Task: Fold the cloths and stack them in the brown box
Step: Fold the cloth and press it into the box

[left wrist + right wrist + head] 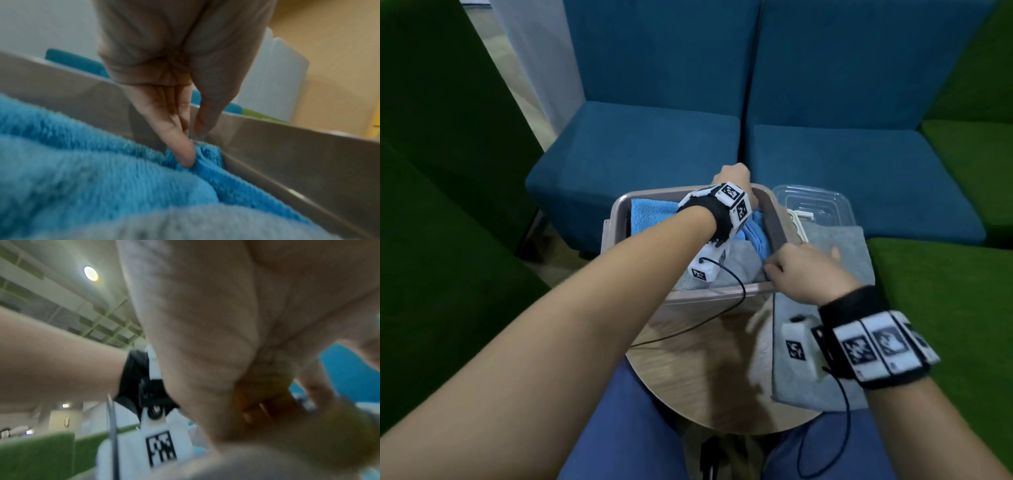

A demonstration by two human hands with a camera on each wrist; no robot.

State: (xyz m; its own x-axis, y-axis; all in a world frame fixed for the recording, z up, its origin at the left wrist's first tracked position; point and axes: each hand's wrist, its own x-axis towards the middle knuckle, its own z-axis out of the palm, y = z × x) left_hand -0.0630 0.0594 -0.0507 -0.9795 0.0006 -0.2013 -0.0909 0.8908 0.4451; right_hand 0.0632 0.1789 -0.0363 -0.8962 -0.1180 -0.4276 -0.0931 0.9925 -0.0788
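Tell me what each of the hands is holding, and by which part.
Left hand pinches the blue cloth at its far corner inside the brown box. Right hand's hold cannot be told.

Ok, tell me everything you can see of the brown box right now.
The brown box is a smooth, taupe, plastic-looking bin with rounded corners and an open top, standing upright on the round wooden table. Blue cloths and a grey cloth lie inside. The left hand reaches into its far corner; the right hand is at its near right rim.
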